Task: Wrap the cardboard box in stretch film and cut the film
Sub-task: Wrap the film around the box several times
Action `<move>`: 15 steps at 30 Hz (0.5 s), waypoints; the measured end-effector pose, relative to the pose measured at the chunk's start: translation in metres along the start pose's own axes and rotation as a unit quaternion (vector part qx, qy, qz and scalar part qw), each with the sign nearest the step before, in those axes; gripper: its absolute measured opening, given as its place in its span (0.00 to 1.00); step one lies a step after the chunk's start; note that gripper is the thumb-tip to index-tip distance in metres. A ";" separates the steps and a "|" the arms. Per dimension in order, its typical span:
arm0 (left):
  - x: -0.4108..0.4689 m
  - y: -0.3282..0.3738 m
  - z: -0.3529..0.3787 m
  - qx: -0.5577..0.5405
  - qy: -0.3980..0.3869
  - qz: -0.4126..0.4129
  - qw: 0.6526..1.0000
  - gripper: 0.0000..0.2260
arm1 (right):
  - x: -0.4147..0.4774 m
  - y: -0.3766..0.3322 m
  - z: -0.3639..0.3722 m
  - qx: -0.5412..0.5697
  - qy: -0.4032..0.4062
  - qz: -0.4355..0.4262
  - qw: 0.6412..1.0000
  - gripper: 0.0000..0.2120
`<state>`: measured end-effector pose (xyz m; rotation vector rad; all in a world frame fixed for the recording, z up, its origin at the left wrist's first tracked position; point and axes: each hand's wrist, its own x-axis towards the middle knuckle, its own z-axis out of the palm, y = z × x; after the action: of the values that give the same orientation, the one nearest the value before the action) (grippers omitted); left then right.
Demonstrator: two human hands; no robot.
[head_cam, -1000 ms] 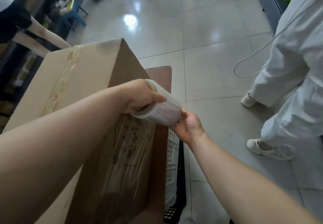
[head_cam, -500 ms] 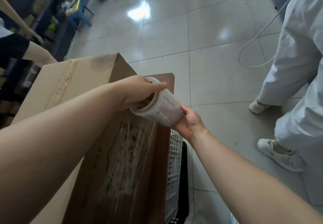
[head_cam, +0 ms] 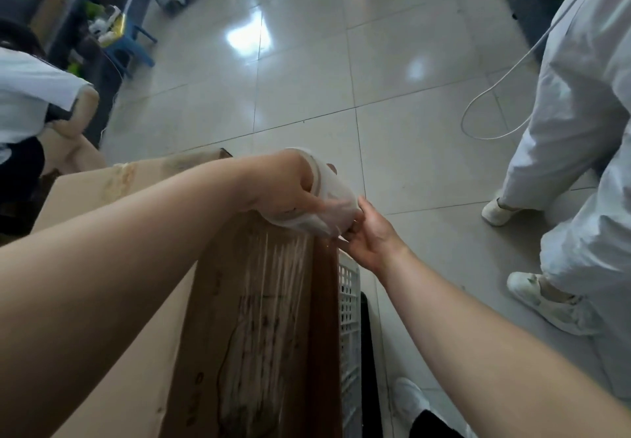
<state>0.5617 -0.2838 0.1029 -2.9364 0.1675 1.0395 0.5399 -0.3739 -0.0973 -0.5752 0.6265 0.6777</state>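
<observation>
A large brown cardboard box (head_cam: 112,184) fills the lower left, its top seam taped. Clear stretch film (head_cam: 269,287) runs in streaks down the box's right side face. The roll of stretch film (head_cam: 327,198) hovers over the box's upper right corner. My left hand (head_cam: 286,188) grips the roll's left end, fingers inside the core. My right hand (head_cam: 367,232) holds the roll's right end from below, fingers curled on it.
A white perforated plastic crate (head_cam: 348,307) stands right of the box. A person in white clothing (head_cam: 580,130) stands close on the right, a white cable (head_cam: 491,96) trailing on the tiled floor. Another person (head_cam: 24,102) is at the left. A blue stool (head_cam: 129,44) sits farther back.
The roll has moved up and away along the box's right side toward its far top corner, both hands travelling with it. The film strip on the side face has grown longer.
</observation>
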 end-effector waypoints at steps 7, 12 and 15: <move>0.023 -0.017 -0.016 -0.131 -0.001 -0.007 0.991 0.16 | 0.014 -0.023 0.020 0.026 0.003 -0.012 1.000 0.21; 0.049 -0.023 -0.022 -0.432 -0.050 -0.111 0.894 0.16 | 0.026 -0.026 0.027 0.058 -0.036 -0.007 0.998 0.19; 0.058 -0.022 -0.022 -0.460 -0.032 -0.114 0.880 0.10 | 0.040 -0.031 0.028 0.058 -0.029 0.005 0.998 0.15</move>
<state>0.6231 -0.2686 0.0832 -3.5262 -0.9118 1.4749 0.5958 -0.3599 -0.0969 -0.4435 0.6105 0.6604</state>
